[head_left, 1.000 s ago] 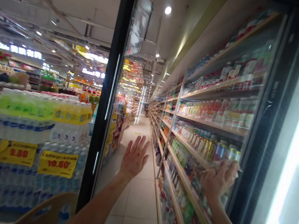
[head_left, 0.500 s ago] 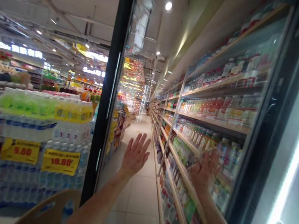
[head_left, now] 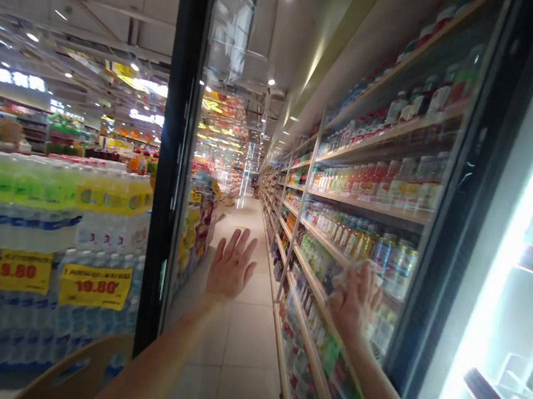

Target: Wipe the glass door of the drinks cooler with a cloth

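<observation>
A glass fridge door (head_left: 229, 52) with a black frame (head_left: 174, 144) stands swung out in front of me. My left hand (head_left: 231, 268) lies flat on the glass, fingers stretched up and apart, holding nothing. My right hand (head_left: 354, 304) presses on the same pane further right, near the hinge-side frame (head_left: 470, 191). Its fingers are closed on a pale, thin cloth (head_left: 362, 266) held against the glass; I cannot make it out sharply. Both forearms reach up from the bottom of the view.
Through the glass runs a tiled aisle (head_left: 241, 357) beside long drink shelves (head_left: 341, 238). Stacked packs of bottled water (head_left: 40, 224) with yellow price tags stand left. A curved wooden rim (head_left: 76, 378) sits low left. The lit fridge interior (head_left: 527, 281) with shelves is at the right.
My right hand has slid left across the glass with the cloth. The left hand has stayed flat on the pane, and the door frame has shifted left in view.
</observation>
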{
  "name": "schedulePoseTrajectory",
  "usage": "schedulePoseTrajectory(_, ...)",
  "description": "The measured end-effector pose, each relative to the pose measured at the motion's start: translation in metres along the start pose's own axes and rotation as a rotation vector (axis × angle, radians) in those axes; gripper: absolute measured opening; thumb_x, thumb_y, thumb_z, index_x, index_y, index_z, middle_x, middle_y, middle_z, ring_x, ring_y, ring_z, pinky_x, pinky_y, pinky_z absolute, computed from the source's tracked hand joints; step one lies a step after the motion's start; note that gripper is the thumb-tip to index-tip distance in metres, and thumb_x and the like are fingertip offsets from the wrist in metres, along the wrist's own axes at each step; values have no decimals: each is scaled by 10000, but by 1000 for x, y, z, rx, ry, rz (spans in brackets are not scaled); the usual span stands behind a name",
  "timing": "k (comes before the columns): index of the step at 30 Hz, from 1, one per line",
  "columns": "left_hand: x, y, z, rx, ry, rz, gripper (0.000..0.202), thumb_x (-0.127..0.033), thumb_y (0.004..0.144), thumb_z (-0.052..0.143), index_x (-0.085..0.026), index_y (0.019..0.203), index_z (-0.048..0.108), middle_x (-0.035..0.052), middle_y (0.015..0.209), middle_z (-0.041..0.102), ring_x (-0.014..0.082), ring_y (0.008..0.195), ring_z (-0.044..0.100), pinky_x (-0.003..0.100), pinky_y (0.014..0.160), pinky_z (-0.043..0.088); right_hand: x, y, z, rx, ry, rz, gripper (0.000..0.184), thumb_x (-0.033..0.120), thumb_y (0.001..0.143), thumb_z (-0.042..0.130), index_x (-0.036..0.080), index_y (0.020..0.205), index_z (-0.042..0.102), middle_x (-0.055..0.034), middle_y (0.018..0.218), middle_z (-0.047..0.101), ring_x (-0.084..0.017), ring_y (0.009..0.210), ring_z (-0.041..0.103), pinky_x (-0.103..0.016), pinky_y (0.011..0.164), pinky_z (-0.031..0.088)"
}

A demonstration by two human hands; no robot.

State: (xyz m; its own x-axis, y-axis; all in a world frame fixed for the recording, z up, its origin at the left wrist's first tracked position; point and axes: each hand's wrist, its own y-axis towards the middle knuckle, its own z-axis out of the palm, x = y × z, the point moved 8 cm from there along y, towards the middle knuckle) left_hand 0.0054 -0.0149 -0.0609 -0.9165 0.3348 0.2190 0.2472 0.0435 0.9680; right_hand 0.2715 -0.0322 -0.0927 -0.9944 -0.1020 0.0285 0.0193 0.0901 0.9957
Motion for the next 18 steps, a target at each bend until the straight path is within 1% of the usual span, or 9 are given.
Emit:
schedulePoseTrajectory(2,-1,0,0,-6,-2,-3,519,-262,869,444,-172,1364,314,110,1387,385,190,1368,121,412,1112,140,-42,3,-8,-60,-35,213,550,259,834,406,162,1371,335,-180,1445,271,-351,1319,261,-592,1012,240)
schedulePoseTrajectory(3,-1,0,0,-4,-3,-7,527,-262,869,445,-173,1369,303,110,1391,376,193,1367,126,414,1112,140,-50,3,-11,-88,-35,283,556,258,840,393,150,1381,317,-191,1446,262,-359,1321,252,-591,1009,244)
schedulePoseTrajectory(4,-1,0,0,-2,-6,-12,534,-263,870,445,-176,1375,293,109,1396,368,195,1365,133,416,1111,142,-49,3,-11,-108,-25,317,561,253,844,383,144,1389,299,-195,1448,253,-363,1325,239,-591,1007,247)
schedulePoseTrajectory(6,0,0,1,-1,-13,-16,541,-262,872,439,-184,1382,277,106,1403,354,197,1363,143,419,1110,149,-17,4,-7,-108,10,260,566,232,846,375,148,1397,277,-186,1454,240,-359,1338,206,-597,1005,247)
schedulePoseTrajectory(8,0,0,2,-3,-16,-10,546,-260,872,439,-185,1386,270,107,1405,350,202,1362,147,423,1108,157,41,5,5,-28,64,56,562,210,837,392,165,1389,290,-162,1454,253,-336,1350,183,-585,1016,243)
schedulePoseTrajectory(10,1,0,3,-5,-19,2,553,-258,870,443,-180,1388,266,113,1402,353,207,1361,150,425,1106,163,99,0,18,89,134,-208,554,194,818,420,187,1365,333,-129,1432,318,-296,1353,199,-546,1046,225)
schedulePoseTrajectory(12,2,0,3,-3,-18,4,559,-260,868,450,-177,1389,264,116,1397,360,205,1360,156,420,1105,169,127,-6,22,141,185,-377,542,200,801,444,207,1339,372,-99,1399,384,-260,1339,246,-516,1071,195)
schedulePoseTrajectory(14,2,1,1,-7,-11,6,560,-267,867,454,-179,1387,268,113,1389,376,199,1360,158,413,1106,168,113,-5,19,118,175,-368,533,215,801,450,220,1329,384,-88,1393,396,-249,1326,276,-516,1077,175)
schedulePoseTrajectory(18,-1,1,-1,-6,-4,0,533,-269,869,443,-177,1374,298,111,1378,397,195,1363,141,412,1109,155,18,11,4,14,37,-28,538,253,826,420,185,1355,349,-139,1451,277,-299,1340,234,-579,1048,181)
